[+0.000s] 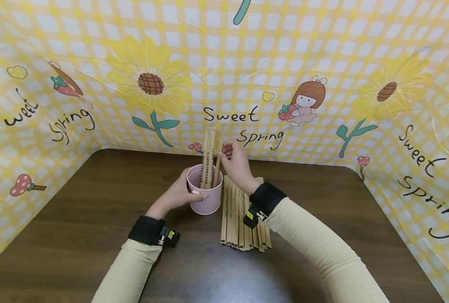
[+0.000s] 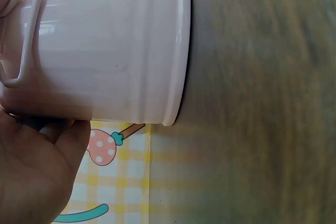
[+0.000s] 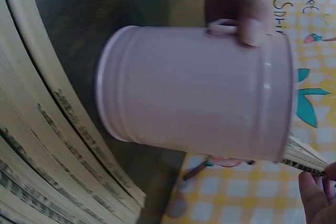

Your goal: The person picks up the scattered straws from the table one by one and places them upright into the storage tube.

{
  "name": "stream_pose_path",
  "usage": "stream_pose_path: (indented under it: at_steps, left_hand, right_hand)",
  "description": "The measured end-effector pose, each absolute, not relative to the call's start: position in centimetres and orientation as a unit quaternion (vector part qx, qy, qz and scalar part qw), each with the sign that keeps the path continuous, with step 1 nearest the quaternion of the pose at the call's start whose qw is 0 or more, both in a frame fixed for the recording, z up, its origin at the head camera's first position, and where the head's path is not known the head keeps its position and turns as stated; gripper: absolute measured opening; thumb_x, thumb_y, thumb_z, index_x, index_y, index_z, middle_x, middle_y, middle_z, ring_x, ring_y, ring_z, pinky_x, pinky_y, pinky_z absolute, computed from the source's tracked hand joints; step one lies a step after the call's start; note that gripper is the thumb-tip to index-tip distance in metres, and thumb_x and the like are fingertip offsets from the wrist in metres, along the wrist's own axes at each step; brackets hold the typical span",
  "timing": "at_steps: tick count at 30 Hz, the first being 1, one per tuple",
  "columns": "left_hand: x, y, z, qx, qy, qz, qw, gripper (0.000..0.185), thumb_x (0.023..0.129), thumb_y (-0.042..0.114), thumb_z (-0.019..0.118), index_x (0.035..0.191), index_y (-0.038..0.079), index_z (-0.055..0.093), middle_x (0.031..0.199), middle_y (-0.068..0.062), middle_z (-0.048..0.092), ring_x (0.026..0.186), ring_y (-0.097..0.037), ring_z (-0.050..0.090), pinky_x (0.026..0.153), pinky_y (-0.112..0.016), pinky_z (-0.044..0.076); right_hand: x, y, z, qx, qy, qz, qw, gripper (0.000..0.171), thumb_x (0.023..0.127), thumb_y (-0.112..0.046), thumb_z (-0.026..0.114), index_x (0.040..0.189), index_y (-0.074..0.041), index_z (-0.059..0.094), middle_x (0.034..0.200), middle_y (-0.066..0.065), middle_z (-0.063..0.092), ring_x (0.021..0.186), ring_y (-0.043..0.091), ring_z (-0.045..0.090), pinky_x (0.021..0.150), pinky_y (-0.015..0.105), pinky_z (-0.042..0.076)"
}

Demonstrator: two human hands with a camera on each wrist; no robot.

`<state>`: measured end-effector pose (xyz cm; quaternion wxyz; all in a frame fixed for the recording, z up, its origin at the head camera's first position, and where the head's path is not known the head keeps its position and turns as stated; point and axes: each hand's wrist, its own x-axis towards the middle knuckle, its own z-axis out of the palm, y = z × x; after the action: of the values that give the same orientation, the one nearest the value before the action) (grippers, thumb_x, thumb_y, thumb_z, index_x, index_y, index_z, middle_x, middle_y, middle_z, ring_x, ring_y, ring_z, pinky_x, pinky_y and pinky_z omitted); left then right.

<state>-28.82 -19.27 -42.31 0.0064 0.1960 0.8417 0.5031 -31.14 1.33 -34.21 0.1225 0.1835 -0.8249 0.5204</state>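
Around the dark wooden worktop [image 1: 76, 235], a yellow checked cloth [image 1: 322, 50] printed with sunflowers and the words "Sweet Spring" is standing up as a backdrop on three sides. Near the middle of the worktop, a row of flat wooden sticks [image 1: 239, 219] with dark markings is lying side by side, running away from the person, just to the right of a pink cup [image 1: 205, 198]. The cup is standing upright on the worktop with several sticks rising out of it. The left hand [image 1: 179, 194] is wrapping around the cup from the left side, its grip closed on the wall, with a thumb lying across the front near the small handle [image 2: 18, 35]; the left wrist view is showing the palm against the cup's side. The right hand [image 1: 236, 162] is hovering above and just right of the cup's rim, its grip narrowed to a pinch on the top end of one stick [image 1: 218, 158], whose lower end is sitting inside the cup. That stick is leaning slightly beside the other upright ones [image 1: 208, 160]. Both wrists are wearing black bands [image 1: 266, 198] over pale sleeves [image 1: 322, 248].
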Motion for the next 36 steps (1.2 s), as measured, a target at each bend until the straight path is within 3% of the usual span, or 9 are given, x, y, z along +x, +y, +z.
stream_pose_path:
  at_steps: [21,29,36]
  left_hand:
    - [-28.8,-19.1,-42.1,0.191,0.843,0.503,0.012,0.095,0.08,0.013,0.081,0.152,-0.008,0.022,0.145,-0.033,0.044,0.129,-0.045,0.051,0.106,-0.053,0.046]
    - [-28.8,-19.1,-42.2,0.192,0.84,0.507,0.014,0.094,0.081,0.012,0.08,0.152,-0.009,0.022,0.145,-0.033,0.043,0.13,-0.045,0.051,0.106,-0.053,0.046]
    - [-28.7,-19.1,-42.3,0.186,0.839,0.511,0.011,0.094,0.08,0.011,0.081,0.152,-0.008,0.024,0.145,-0.032,0.044,0.13,-0.044,0.051,0.107,-0.053,0.044]
  right_hand:
    - [-31.4,0.1,-36.3,0.149,-0.842,0.514,0.065,0.031,0.098,-0.002,0.063,0.127,0.006,0.054,0.112,0.023,0.064,0.102,0.033,0.062,0.088,0.035,0.051]
    - [-31.3,0.3,-36.3,0.156,-0.85,0.501,0.042,0.039,0.096,-0.002,0.065,0.133,0.004,0.053,0.112,0.021,0.064,0.105,0.033,0.065,0.091,0.035,0.054]
    - [-31.7,2.0,-35.4,0.16,-0.851,0.497,0.062,0.044,0.099,-0.012,0.065,0.137,0.006,0.053,0.114,0.021,0.064,0.106,0.035,0.064,0.092,0.04,0.052]
